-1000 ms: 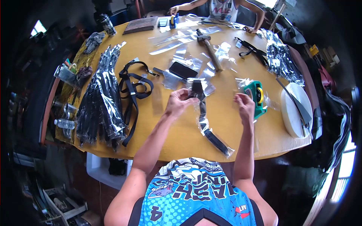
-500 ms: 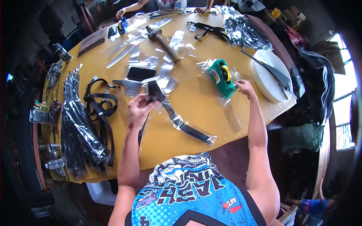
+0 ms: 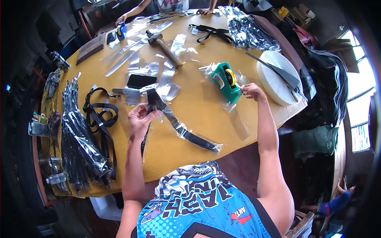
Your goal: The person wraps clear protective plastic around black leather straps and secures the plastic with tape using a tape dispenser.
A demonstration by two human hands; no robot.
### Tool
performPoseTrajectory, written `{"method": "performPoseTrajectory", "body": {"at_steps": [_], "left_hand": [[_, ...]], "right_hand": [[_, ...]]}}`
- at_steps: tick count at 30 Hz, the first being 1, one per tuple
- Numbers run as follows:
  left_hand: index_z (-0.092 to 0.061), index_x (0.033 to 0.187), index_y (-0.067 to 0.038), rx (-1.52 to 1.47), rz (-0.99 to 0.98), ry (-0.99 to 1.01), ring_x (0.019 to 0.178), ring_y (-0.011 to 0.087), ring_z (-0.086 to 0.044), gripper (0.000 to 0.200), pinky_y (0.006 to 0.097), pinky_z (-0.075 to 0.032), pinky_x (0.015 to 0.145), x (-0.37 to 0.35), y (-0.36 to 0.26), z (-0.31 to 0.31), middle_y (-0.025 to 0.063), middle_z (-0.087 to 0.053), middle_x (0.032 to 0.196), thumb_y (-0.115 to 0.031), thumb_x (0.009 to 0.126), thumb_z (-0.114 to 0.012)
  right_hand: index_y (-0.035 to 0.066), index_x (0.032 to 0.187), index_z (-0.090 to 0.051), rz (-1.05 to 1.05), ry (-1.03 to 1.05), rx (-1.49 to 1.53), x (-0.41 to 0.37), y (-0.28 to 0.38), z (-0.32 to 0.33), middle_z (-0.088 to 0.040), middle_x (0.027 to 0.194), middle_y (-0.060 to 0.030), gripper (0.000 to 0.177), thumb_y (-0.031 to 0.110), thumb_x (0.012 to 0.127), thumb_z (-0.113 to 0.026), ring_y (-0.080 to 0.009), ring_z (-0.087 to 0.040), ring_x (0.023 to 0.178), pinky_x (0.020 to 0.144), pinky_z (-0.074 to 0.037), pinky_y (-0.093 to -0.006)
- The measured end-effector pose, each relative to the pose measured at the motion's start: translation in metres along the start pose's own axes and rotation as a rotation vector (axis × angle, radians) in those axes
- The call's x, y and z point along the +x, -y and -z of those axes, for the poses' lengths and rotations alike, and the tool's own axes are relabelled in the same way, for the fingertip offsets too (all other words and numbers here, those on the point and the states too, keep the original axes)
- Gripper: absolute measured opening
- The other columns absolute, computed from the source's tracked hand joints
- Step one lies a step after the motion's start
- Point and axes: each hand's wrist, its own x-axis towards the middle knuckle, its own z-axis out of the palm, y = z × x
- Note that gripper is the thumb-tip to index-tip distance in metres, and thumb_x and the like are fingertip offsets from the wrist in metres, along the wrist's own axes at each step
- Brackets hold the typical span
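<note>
In my left hand (image 3: 139,119) I pinch a black strap in a clear plastic sleeve (image 3: 174,123), which lies bent across the yellow-covered table. A green tape dispenser (image 3: 227,88) with a yellow-cored roll stands to the right. At its near end, the thumb and fingers of my right hand (image 3: 253,92) are pinched together on the tape; its clear end hardly shows. Just beyond my left hand lie a black phone (image 3: 142,81) and several clear plastic sleeves (image 3: 170,89).
A hammer (image 3: 164,49) lies farther back. Left are a coiled black strap (image 3: 101,115) and a bundle of sleeved straps (image 3: 81,139). A round white slab (image 3: 274,85) with blades sits right. Across the table, a person's hands (image 3: 121,20) rest near a blue tape dispenser (image 3: 121,30).
The whole view has shifted slightly. My left hand keeps its pinch on the sleeved strap, and my right hand stays at the near end of the green dispenser.
</note>
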Motion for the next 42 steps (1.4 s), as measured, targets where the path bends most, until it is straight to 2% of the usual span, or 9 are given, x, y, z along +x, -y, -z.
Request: {"method": "performPoseTrajectory", "body": {"at_steps": [6, 20, 22, 28, 31, 33, 35, 39, 42], "left_hand": [[-0.061, 0.096, 0.001, 0.005, 0.010, 0.015, 0.077, 0.0080, -0.060, 0.024, 0.0200, -0.047, 0.071, 0.000, -0.002, -0.002, 0.0054, -0.066, 0.087, 0.002, 0.075, -0.070], [-0.060, 0.097, 0.001, 0.001, 0.006, 0.032, 0.079, 0.0086, -0.061, 0.025, 0.0205, -0.048, 0.074, 0.000, -0.006, -0.005, 0.0056, -0.066, 0.088, 0.002, 0.074, -0.070], [-0.060, 0.097, 0.002, -0.004, 0.016, 0.037, 0.080, 0.0093, -0.061, 0.026, 0.0213, -0.048, 0.075, 0.000, -0.008, -0.007, 0.0067, -0.065, 0.088, 0.001, 0.074, -0.071], [-0.060, 0.096, 0.001, 0.080, -0.032, 0.021, 0.080, 0.0095, -0.061, 0.028, 0.0217, -0.049, 0.075, -0.005, -0.017, -0.005, 0.0074, -0.066, 0.089, 0.000, 0.072, -0.073], [-0.061, 0.095, 0.000, -0.038, 0.016, 0.017, 0.082, 0.0096, -0.061, 0.026, 0.0220, -0.048, 0.077, -0.005, -0.021, -0.008, 0.0064, -0.066, 0.090, 0.001, 0.072, -0.072], [-0.061, 0.095, 0.001, 0.003, 0.029, 0.053, 0.083, 0.0097, -0.061, 0.026, 0.0217, -0.048, 0.076, -0.004, -0.020, -0.008, 0.0065, -0.066, 0.090, 0.001, 0.072, -0.072], [-0.061, 0.095, 0.002, 0.012, 0.019, 0.058, 0.084, 0.0100, -0.061, 0.026, 0.0220, -0.048, 0.077, -0.005, -0.022, -0.010, 0.0068, -0.066, 0.091, 0.000, 0.071, -0.072], [-0.061, 0.094, 0.001, 0.090, -0.005, 0.067, 0.085, 0.0106, -0.061, 0.024, 0.0235, -0.048, 0.078, -0.006, -0.023, -0.012, 0.0067, -0.066, 0.092, -0.001, 0.072, -0.072], [-0.061, 0.095, 0.002, -0.009, 0.006, 0.088, 0.087, 0.0113, -0.061, 0.027, 0.0233, -0.049, 0.079, -0.010, -0.024, -0.015, 0.0074, -0.066, 0.091, -0.004, 0.072, -0.073]], "right_hand": [[-0.002, 0.096, -0.062, -0.020, 0.030, 0.034, -0.021, -0.017, 0.001, -0.062, 0.092, -0.0083, 0.030, 0.024, 0.081, -0.066, -0.0176, -0.058, 0.082, 0.064, -0.047, -0.0299], [0.001, 0.097, -0.062, -0.021, 0.034, 0.169, -0.024, -0.050, -0.010, -0.063, 0.089, -0.0074, 0.030, 0.027, 0.082, -0.065, -0.0173, -0.058, 0.079, 0.069, -0.046, -0.0310], [0.002, 0.095, -0.062, 0.051, -0.066, 0.019, -0.013, -0.059, -0.015, -0.063, 0.089, -0.0064, 0.032, 0.031, 0.080, -0.066, -0.0156, -0.058, 0.078, 0.069, -0.046, -0.0295], [-0.004, 0.077, -0.063, 0.186, -0.645, -0.699, 0.003, -0.071, -0.043, -0.060, 0.064, -0.0194, 0.029, 0.024, 0.073, -0.066, -0.0271, -0.061, 0.064, 0.064, -0.049, -0.0331], [-0.003, 0.077, -0.062, 0.217, -0.514, -0.736, -0.007, -0.062, -0.050, -0.062, 0.065, -0.0161, 0.024, 0.020, 0.073, -0.068, -0.0216, -0.061, 0.063, 0.063, -0.048, -0.0304], [0.000, 0.080, -0.065, 0.387, -0.218, -0.337, -0.069, -0.008, -0.066, -0.064, 0.071, -0.0140, 0.013, 0.012, 0.076, -0.065, -0.0223, -0.062, 0.069, 0.063, -0.048, -0.0323], [-0.001, 0.087, -0.062, 0.613, 0.026, -0.148, -0.103, 0.031, -0.085, -0.060, 0.067, -0.0080, 0.012, 0.005, 0.077, -0.064, -0.0134, -0.057, 0.065, 0.061, -0.046, -0.0263], [0.005, 0.111, -0.052, 0.989, 0.222, -0.236, -0.207, 0.129, -0.124, -0.060, 0.072, -0.0055, 0.037, 0.003, 0.077, -0.065, -0.0146, -0.058, 0.065, 0.065, -0.046, -0.0270], [0.008, 0.118, -0.046, 1.191, 0.288, -0.306, -0.238, 0.170, -0.152, -0.058, 0.071, -0.0065, 0.042, 0.001, 0.079, -0.061, -0.0208, -0.057, 0.068, 0.067, -0.045, -0.0317]]}}
